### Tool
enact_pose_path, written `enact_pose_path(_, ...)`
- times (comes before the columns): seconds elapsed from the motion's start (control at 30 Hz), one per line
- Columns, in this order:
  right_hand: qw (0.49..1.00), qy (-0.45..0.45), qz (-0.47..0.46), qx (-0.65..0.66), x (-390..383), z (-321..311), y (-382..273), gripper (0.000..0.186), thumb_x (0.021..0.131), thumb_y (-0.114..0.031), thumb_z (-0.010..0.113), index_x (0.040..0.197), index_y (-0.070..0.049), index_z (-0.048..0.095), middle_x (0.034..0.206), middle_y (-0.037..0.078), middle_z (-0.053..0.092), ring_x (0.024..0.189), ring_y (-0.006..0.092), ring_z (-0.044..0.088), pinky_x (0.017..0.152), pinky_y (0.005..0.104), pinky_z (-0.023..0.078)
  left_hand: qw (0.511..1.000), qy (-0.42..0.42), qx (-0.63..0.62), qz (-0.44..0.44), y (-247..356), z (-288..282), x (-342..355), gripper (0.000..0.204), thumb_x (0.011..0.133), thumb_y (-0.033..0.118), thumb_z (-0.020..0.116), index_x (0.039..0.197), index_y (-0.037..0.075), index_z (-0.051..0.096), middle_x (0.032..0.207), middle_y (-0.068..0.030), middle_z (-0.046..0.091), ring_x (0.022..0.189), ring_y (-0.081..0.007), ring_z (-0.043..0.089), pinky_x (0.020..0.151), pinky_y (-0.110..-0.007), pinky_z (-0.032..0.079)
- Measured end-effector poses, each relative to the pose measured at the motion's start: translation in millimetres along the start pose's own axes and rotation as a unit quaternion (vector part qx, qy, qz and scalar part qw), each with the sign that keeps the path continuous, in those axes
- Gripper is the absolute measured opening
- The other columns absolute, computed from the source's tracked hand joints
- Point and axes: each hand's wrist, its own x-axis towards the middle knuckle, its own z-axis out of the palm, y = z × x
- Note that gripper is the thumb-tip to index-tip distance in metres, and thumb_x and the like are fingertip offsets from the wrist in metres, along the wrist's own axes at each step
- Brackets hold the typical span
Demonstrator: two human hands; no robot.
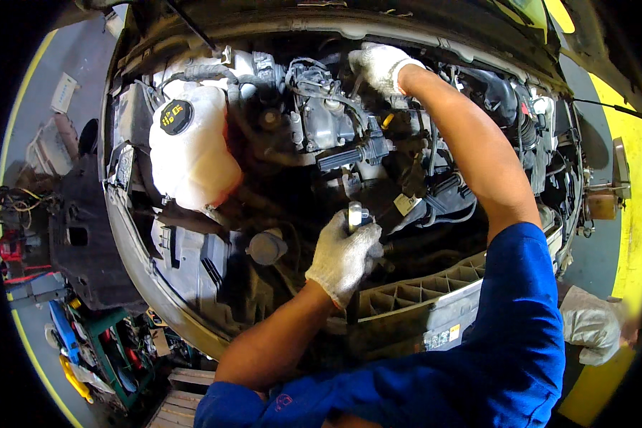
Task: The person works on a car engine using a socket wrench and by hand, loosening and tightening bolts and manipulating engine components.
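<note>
My left hand [342, 258], in a white knit glove, is closed around a short, shiny metal tool [354, 215] whose end sticks up past my fingers; its exact kind is not clear. It is over the dark gap at the front of the engine. Farther back, my gloved right hand [382, 67] reaches in behind the engine's top, fingers curled down; what they grip is hidden. Near it are an ignition coil [374, 148] with a ribbed black body, a yellow dipstick handle [387, 120] and grey engine parts [324, 125] with hoses.
A white coolant tank [192, 153] with a black cap [176, 117] stands at the left of the engine bay. The ribbed front panel [421, 285] runs along the near edge. Tools lie in a green rack [114, 349] at lower left. Another person's glove [590, 324] shows at right.
</note>
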Motion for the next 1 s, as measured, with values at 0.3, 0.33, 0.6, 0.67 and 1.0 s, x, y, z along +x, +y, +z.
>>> enact_pose_path(0.3,0.983,-0.098,0.153,-0.001,11,-15,-13,0.034,0.089,-0.021,0.055,0.118,-0.007,0.065,0.119,0.022,0.064,0.113,0.0388,0.059,0.096,0.0445,0.047,1.0,0.002,0.011,0.009,0,0,2,0.017,0.09,0.013,0.066,0.104,0.008,0.059,0.076,-0.0041,0.06,0.059,-0.0117,0.055,0.046,-0.024,0.04)
enact_pose_path(0.33,0.991,-0.084,0.101,-0.021,9,-14,-11,0.034,0.088,-0.018,0.053,0.118,-0.008,0.065,0.122,0.022,0.063,0.116,0.0376,0.059,0.097,0.044,0.047,1.0,-0.002,0.013,0.013,-1,-2,3,0.018,0.09,0.013,0.067,0.105,0.008,0.059,0.076,-0.0037,0.06,0.059,-0.0118,0.056,0.046,-0.024,0.04)
enact_pose_path(0.6,0.965,-0.097,0.241,-0.021,11,-21,-22,0.034,0.089,-0.028,0.055,0.103,-0.001,0.072,0.101,0.024,0.07,0.096,0.0385,0.069,0.082,0.0468,0.055,1.0,-0.003,-0.008,-0.011,7,0,1,0.014,0.09,0.012,0.065,0.101,0.007,0.059,0.07,-0.0047,0.06,0.052,-0.0101,0.051,0.043,-0.024,0.036)
enact_pose_path(0.67,0.976,-0.105,0.189,-0.034,8,-4,-16,0.033,0.086,-0.022,0.056,0.106,0.0,0.07,0.105,0.026,0.068,0.101,0.04,0.066,0.085,0.0457,0.053,0.999,0.018,-0.014,-0.036,4,1,-6,0.013,0.09,0.012,0.064,0.1,0.006,0.058,0.069,-0.0055,0.06,0.051,-0.0097,0.049,0.043,-0.024,0.034)
enact_pose_path(1.0,0.971,-0.111,0.21,-0.019,16,-5,-5,0.037,0.083,-0.022,0.055,0.109,0.0,0.069,0.112,0.027,0.066,0.107,0.0394,0.064,0.089,0.0459,0.052,1.0,0.014,-0.009,-0.017,12,0,-2,0.014,0.09,0.012,0.063,0.101,0.006,0.056,0.068,-0.0074,0.059,0.05,-0.0109,0.049,0.041,-0.024,0.035)
